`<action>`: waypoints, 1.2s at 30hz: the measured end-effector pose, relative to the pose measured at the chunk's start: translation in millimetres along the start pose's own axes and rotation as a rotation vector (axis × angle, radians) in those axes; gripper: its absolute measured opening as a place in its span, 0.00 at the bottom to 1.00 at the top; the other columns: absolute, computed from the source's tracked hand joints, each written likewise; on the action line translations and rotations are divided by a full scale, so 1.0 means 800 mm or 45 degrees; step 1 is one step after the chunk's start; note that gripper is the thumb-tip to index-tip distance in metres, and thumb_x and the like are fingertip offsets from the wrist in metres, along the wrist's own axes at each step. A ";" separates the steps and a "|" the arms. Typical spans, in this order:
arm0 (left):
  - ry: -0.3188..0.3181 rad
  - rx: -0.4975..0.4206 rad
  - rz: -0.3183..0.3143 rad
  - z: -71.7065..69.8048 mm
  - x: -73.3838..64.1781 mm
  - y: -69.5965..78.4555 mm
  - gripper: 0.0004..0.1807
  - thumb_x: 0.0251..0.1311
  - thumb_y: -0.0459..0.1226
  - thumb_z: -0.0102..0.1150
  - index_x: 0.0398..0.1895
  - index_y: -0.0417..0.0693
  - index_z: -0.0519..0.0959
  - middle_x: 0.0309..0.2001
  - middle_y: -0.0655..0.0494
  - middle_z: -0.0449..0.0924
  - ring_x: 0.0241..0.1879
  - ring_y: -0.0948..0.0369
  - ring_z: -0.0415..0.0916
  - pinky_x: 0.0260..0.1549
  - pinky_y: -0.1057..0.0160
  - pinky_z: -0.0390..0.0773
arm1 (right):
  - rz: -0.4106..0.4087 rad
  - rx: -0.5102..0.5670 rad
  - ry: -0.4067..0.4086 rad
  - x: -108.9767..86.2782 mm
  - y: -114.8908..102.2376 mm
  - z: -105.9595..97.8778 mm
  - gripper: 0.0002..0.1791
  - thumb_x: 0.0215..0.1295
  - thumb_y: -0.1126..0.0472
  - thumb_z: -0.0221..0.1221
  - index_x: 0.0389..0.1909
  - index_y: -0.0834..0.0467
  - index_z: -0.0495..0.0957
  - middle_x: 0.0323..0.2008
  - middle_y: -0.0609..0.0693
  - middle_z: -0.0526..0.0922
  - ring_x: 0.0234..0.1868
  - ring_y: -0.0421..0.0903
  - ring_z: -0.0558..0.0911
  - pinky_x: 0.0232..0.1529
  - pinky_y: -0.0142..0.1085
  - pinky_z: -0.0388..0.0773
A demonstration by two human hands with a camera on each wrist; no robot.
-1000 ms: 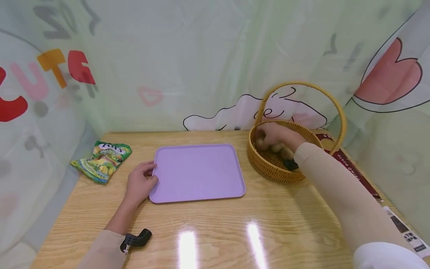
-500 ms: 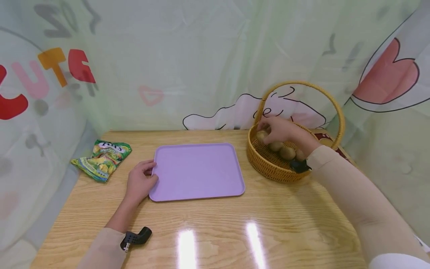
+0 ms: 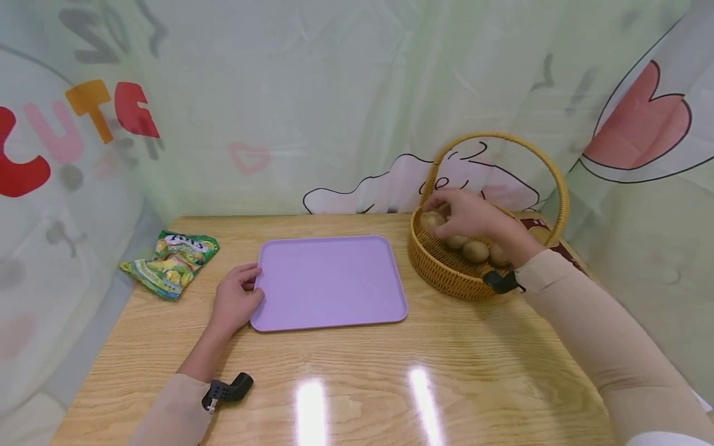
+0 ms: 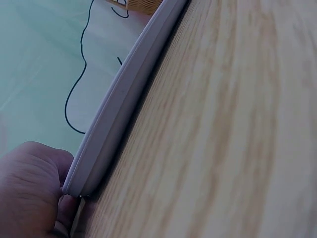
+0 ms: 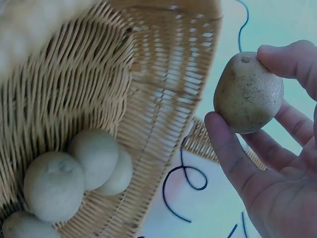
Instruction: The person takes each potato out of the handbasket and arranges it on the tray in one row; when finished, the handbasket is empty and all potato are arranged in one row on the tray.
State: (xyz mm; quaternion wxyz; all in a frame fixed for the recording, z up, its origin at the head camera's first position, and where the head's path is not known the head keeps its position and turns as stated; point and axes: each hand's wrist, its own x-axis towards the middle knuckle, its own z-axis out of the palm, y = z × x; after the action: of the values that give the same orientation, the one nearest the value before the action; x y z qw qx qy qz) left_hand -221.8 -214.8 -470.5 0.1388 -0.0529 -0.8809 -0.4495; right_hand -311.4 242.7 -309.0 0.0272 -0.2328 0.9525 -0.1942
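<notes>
My right hand [image 3: 468, 217] pinches a potato [image 5: 250, 91] between thumb and fingers, above the far left rim of a wicker basket [image 3: 446, 275]. In the right wrist view this potato is brownish, with a few dark specks. Several other potatoes [image 5: 54, 186] lie on the basket's woven floor. On the left, my left hand [image 3: 234, 300] grips the left edge of a flat lilac tray [image 3: 329, 282] that lies on the table. The left wrist view shows the fingers at the tray's rim [image 4: 116, 109]. Nothing rests on the tray.
A crumpled green snack bag [image 3: 173, 263] lies left of the tray on the wooden table [image 3: 357, 365]. The basket's tall arched handle [image 3: 496, 135] rises at the right. Behind the basket lies a dark red printed package [image 3: 569, 254]. Printed curtains [image 3: 290, 105] enclose the table's back and sides.
From down inside the basket, my right hand has come up toward its far left rim with a potato in its fingers. My left hand stays on the tray's edge.
</notes>
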 end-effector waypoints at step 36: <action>-0.017 -0.030 -0.024 0.001 0.000 0.006 0.25 0.49 0.24 0.56 0.55 0.28 0.76 0.59 0.40 0.73 0.48 0.49 0.77 0.47 0.52 0.79 | -0.230 0.278 0.021 0.051 -0.098 0.079 0.26 0.47 0.61 0.71 0.51 0.54 0.80 0.48 0.49 0.80 0.45 0.50 0.79 0.38 0.39 0.80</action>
State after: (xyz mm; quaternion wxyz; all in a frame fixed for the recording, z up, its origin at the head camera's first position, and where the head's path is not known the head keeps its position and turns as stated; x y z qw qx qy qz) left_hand -221.1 -211.4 -466.8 0.1278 -0.0492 -0.8769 -0.4607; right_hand -305.0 137.7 -335.6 0.0269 -0.3116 0.9011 -0.3004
